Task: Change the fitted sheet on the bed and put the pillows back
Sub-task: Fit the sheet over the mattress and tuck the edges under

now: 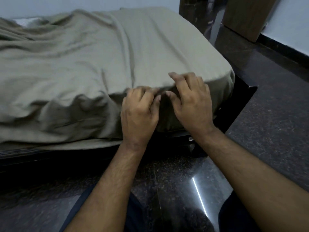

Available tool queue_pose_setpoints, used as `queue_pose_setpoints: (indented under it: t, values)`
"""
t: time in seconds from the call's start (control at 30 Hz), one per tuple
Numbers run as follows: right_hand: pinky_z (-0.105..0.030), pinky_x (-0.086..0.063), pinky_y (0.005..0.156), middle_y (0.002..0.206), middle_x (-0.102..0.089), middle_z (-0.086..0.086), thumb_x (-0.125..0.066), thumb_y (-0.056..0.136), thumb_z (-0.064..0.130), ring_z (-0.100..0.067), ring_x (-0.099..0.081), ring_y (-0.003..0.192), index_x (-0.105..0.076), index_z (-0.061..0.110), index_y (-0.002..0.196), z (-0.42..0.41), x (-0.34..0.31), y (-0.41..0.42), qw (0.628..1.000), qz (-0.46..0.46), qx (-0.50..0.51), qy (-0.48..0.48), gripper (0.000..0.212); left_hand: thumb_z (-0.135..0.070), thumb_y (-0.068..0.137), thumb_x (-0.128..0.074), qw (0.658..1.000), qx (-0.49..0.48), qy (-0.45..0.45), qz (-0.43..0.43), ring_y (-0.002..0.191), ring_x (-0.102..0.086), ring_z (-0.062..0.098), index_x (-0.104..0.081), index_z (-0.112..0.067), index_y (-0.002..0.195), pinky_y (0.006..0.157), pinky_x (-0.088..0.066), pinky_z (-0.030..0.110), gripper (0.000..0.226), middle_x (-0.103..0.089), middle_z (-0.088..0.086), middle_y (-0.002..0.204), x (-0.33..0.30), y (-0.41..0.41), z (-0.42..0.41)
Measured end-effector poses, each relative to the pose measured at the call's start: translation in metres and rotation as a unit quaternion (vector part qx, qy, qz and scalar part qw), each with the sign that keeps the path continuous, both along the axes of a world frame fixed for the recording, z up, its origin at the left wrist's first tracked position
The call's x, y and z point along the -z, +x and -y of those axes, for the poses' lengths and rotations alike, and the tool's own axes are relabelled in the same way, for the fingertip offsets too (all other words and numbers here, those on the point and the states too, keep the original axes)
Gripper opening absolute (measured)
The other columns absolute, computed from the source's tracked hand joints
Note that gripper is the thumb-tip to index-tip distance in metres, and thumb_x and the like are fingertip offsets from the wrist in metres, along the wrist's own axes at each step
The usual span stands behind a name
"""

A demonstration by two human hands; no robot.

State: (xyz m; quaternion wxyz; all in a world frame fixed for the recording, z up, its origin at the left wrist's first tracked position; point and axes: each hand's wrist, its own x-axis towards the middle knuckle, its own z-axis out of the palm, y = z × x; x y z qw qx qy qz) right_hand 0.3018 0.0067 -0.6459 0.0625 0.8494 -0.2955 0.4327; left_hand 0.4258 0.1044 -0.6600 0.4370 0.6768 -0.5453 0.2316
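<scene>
A: Fitted sheet [93, 52] — olive-beige, spread over the bed, smooth toward the far right, rucked into folds at left and along the near edge. The near right corner looks already pulled down over the mattress. Left of the hands the hem hangs loose and puckered over the side.

B: And the hands?

A: Both at the near edge, close beside that fitted corner. Left hand [139, 111] has fingers curled over the sheet's edge, thumb meeting them — reads as a pinch on the cloth. Right hand [192, 101] lies just beside it, fingers bent and resting on the top edge, thumb tucked toward the side fabric. Whether it really grips or only presses, cannot tell; slight blur there.

B: Why both so close together?

A: My judgement: working the elastic hem along from the seated corner, one hand anchoring what is already on, the other drawing slack down. Starting next to a fixed corner keeps it from springing off.

B: Further out?

A: Dark bed frame [240, 104] juts past the mattress corner. Polished speckled floor [267, 131] with a bright streak of reflected light. A wooden door [247, 15] stands against the pale wall at upper right. A white patch shows at the far left of the bed; too indistinct to call a pillow.

B: Progress?

A: Sheet partly on; left side untucked, pillows not yet returned.
</scene>
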Motion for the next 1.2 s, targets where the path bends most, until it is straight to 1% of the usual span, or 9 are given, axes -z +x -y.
queue_pose_setpoints:
  t: [0.1,0.2,0.3,0.4,0.5,0.67,0.8,1.07,1.2]
  values:
    - [-0.042,-0.043,0.080,0.109,-0.064,0.002,-0.065,0.092,0.038,-0.026,-0.056,0.099,-0.072,0.025,0.108,0.004,-0.023,0.020,1.000,0.004,-0.006,0.010,0.022,-0.035,0.091,-0.068,0.996,-0.079,0.044,0.000,0.113,-0.057,0.030,-0.069,-0.021,0.124,0.093,-0.046,0.044,0.036,-0.062,0.006,0.124,-0.017,0.028,-0.009]
    - [-0.041,-0.045,0.082,0.097,-0.063,0.003,-0.069,0.089,0.039,-0.024,-0.056,0.095,-0.076,0.025,0.093,0.009,-0.033,0.032,0.990,-0.024,-0.053,0.130,0.016,-0.049,0.088,-0.065,0.995,-0.057,0.086,-0.007,0.117,-0.062,0.024,-0.075,-0.030,0.116,0.097,-0.048,0.047,0.035,-0.067,-0.002,0.126,-0.015,0.058,-0.007]
    - [-0.034,-0.046,0.085,0.099,-0.062,0.003,-0.075,0.088,0.032,-0.020,-0.054,0.098,-0.076,0.022,0.097,0.009,-0.035,0.028,0.973,-0.041,-0.103,0.201,0.013,-0.043,0.091,-0.064,0.994,0.064,0.070,-0.055,0.116,-0.066,0.021,-0.079,-0.025,0.110,0.098,-0.051,0.047,0.030,-0.073,-0.003,0.120,-0.010,0.080,-0.002]
    - [-0.037,-0.048,0.079,0.093,-0.064,0.004,-0.076,0.086,0.025,-0.021,-0.056,0.093,-0.074,0.020,0.088,0.005,-0.035,0.027,0.982,-0.056,-0.077,0.161,0.005,-0.033,0.093,-0.063,0.973,0.149,0.040,-0.171,0.122,-0.064,0.016,-0.080,-0.015,0.107,0.109,-0.047,0.035,0.029,-0.075,0.001,0.116,-0.012,0.087,-0.004]
    - [-0.041,-0.049,0.075,0.089,-0.064,0.005,-0.077,0.084,0.021,-0.021,-0.056,0.087,-0.073,0.019,0.083,0.001,-0.037,0.033,0.985,-0.060,-0.069,0.144,0.005,-0.022,0.093,-0.063,0.957,0.158,0.026,-0.240,0.124,-0.061,0.009,-0.079,-0.009,0.105,0.110,-0.044,0.026,0.024,-0.076,0.000,0.112,-0.015,0.088,-0.007]
    - [-0.039,-0.051,0.068,0.087,-0.062,0.006,-0.075,0.085,0.017,-0.018,-0.059,0.085,-0.072,0.019,0.081,-0.004,-0.043,0.027,0.988,-0.051,-0.064,0.132,0.005,-0.029,0.091,-0.066,0.983,0.113,0.045,-0.134,0.113,-0.066,0.020,-0.077,-0.013,0.101,0.100,-0.051,0.038,0.022,-0.074,0.004,0.113,-0.019,0.081,-0.018]
    - [-0.037,-0.050,0.061,0.088,-0.060,0.007,-0.073,0.087,0.019,-0.017,-0.062,0.079,-0.069,0.020,0.081,-0.019,-0.044,0.028,0.989,-0.054,-0.068,0.124,0.008,-0.024,0.083,-0.069,0.998,0.014,0.065,-0.011,0.091,-0.062,0.029,-0.079,-0.018,0.095,0.077,-0.050,0.043,0.016,-0.065,0.001,0.095,-0.021,0.084,-0.034]
    - [-0.039,-0.050,0.065,0.092,-0.058,0.007,-0.069,0.091,0.018,-0.018,-0.058,0.083,-0.065,0.019,0.086,-0.032,-0.038,0.048,0.987,-0.051,-0.102,0.110,0.007,-0.021,0.085,-0.071,0.996,-0.057,0.073,0.009,0.091,-0.061,0.030,-0.074,-0.020,0.089,0.076,-0.040,0.041,0.005,-0.062,0.001,0.090,-0.027,0.093,-0.059]
    - [-0.039,-0.048,0.067,0.091,-0.057,0.003,-0.068,0.090,0.013,-0.020,-0.055,0.083,-0.061,0.016,0.084,-0.036,-0.031,0.066,0.984,-0.045,-0.138,0.101,0.009,-0.023,0.085,-0.064,0.995,-0.069,0.072,0.019,0.089,-0.060,0.033,-0.073,-0.015,0.088,0.075,-0.048,0.045,0.012,-0.062,0.005,0.090,-0.018,0.105,-0.071]
